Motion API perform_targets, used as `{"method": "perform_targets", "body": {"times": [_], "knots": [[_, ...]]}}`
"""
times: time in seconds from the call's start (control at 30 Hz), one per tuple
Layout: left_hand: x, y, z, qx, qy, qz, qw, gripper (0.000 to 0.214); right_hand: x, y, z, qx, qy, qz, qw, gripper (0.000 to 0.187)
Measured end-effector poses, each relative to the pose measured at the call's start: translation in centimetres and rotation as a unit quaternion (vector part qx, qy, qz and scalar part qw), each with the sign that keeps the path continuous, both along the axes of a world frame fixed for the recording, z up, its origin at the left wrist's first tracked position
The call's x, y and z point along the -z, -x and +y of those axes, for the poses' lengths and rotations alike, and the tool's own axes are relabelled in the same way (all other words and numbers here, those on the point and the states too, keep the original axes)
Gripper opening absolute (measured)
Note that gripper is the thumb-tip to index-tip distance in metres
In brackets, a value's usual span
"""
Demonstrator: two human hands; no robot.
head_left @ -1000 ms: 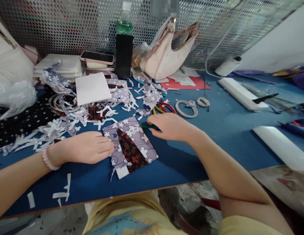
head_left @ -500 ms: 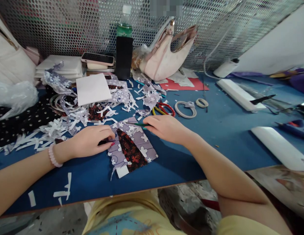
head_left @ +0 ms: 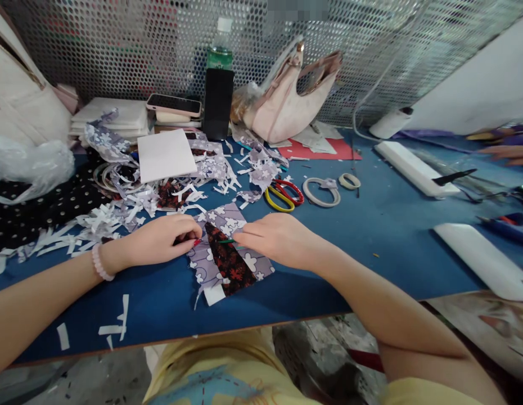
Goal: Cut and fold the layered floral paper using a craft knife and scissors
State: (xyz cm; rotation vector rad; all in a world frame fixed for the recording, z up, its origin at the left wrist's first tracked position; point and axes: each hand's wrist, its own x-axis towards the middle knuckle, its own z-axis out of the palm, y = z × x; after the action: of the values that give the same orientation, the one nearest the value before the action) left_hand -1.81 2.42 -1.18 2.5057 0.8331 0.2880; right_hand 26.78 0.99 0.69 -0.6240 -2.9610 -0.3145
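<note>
A flower-printed patchwork piece (head_left: 242,236), lilac with a black-and-red wedge (head_left: 233,266) down its middle, lies on the blue tabletop before me. At its left edge, my left hand (head_left: 166,239) curls with thumb and forefinger pinched on the fabric. My right hand (head_left: 280,239) is closed on slim green tweezers (head_left: 226,242), whose tip points left across the top of the dark wedge. Most of the tool is hidden under my fingers. A white paper corner (head_left: 214,294) shows below the fabric's lower edge.
Scissors with red and yellow handles (head_left: 279,197) lie just behind my right hand. Paper and fabric scraps (head_left: 105,219) heap at the left, under a white square stack (head_left: 166,154). Tape rolls (head_left: 321,192), white bars (head_left: 483,260) and another person's hand (head_left: 508,153) are to the right.
My right hand has shifted left and down over the patchwork, bringing the tweezers from its top edge onto the dark wedge. My left hand stays at the left edge. Another person's hand appears far right.
</note>
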Motion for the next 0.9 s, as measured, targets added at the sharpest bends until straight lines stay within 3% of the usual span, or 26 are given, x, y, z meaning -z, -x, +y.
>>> {"method": "perform_targets", "body": {"times": [0.37, 0.43, 0.53, 0.6, 0.63, 0.7, 0.77, 0.83, 0.9], "knots": [[0.6, 0.0, 0.2, 0.0, 0.003, -0.006, 1.0, 0.017, -0.7, 0.4, -0.6, 0.013, -0.004, -0.03, 0.999, 0.02], [0.5, 0.1, 0.3, 0.001, 0.011, -0.01, 1.0, 0.017, -0.9, 0.3, -0.6, 0.029, 0.028, -0.023, 0.999, 0.023], [0.0, 0.4, 0.6, 0.006, 0.047, -0.018, 0.999, 0.017, -1.0, -0.3, -0.3, 0.057, 0.137, 0.05, 0.988, 0.037], [-0.3, 0.8, 0.8, 0.019, 0.079, -0.023, 0.996, 0.019, -0.8, -0.7, -0.1, 0.079, 0.247, 0.154, 0.954, 0.037], [-0.4, 1.0, 0.9, 0.03, 0.091, -0.026, 0.995, 0.024, -0.6, -0.8, 0.0, 0.092, 0.309, 0.217, 0.922, 0.034], [-0.5, 1.3, 1.0, 0.051, 0.096, -0.025, 0.994, 0.032, -0.3, -0.8, 0.0, 0.109, 0.433, 0.324, 0.834, 0.031], [-0.4, 1.4, 1.0, 0.06, 0.082, -0.016, 0.995, 0.033, 0.0, -0.5, -0.2, 0.103, 0.529, 0.369, 0.757, 0.033], [-0.3, 1.2, 0.9, 0.058, 0.061, -0.008, 0.996, 0.03, 0.3, 0.1, -0.6, 0.072, 0.568, 0.364, 0.734, 0.03], [-0.3, 0.9, 0.6, 0.051, 0.044, 0.003, 0.998, 0.026, 0.7, 0.8, -1.2, 0.04, 0.537, 0.345, 0.769, 0.028]]}}
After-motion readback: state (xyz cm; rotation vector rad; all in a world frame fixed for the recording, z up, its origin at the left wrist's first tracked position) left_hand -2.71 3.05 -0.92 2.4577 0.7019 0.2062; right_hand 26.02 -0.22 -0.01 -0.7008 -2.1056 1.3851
